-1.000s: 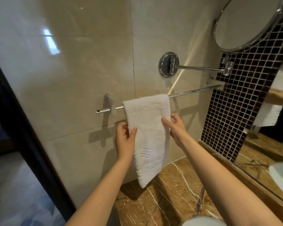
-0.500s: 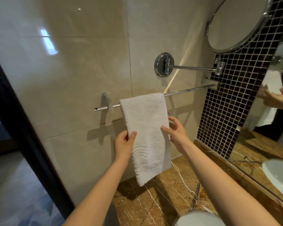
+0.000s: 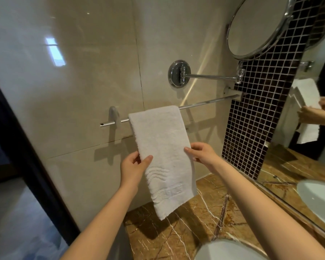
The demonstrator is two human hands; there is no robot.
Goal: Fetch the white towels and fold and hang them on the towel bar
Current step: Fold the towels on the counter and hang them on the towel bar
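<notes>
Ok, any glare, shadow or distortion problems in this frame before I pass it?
Head view: a bright reflection sits on the glossy wall tile, clear of the white towel; head view: the towel bar and towel throw soft shadows on the wall and marble counter; head view: wide-angle bending bows the dark door frame at left; towel texture looks sharp.
</notes>
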